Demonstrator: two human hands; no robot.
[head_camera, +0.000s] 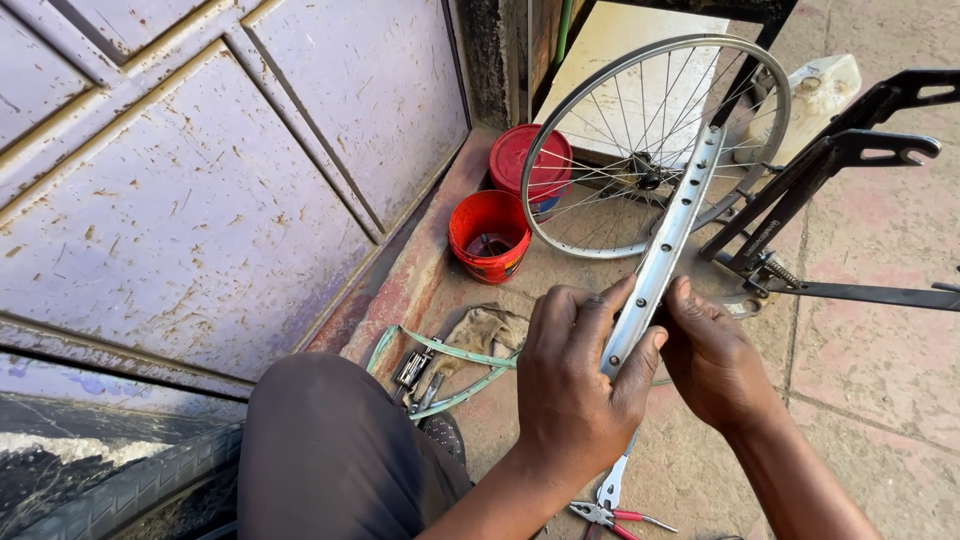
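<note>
Far ahead of you stand a red plastic bucket (489, 237) and red lidded tub (529, 163); near you lie red-handled pliers (612, 512).

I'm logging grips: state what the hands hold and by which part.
Both the left hand and right hand grip the bare metal wheel rim at its near edge, fingers wrapped around it.

Silver bike wheel rim (668, 235), bare, no tyre, spokes showing; standing upright on edge, near edge w/ spoke holes facing up, far part leaning toward wall.
</note>
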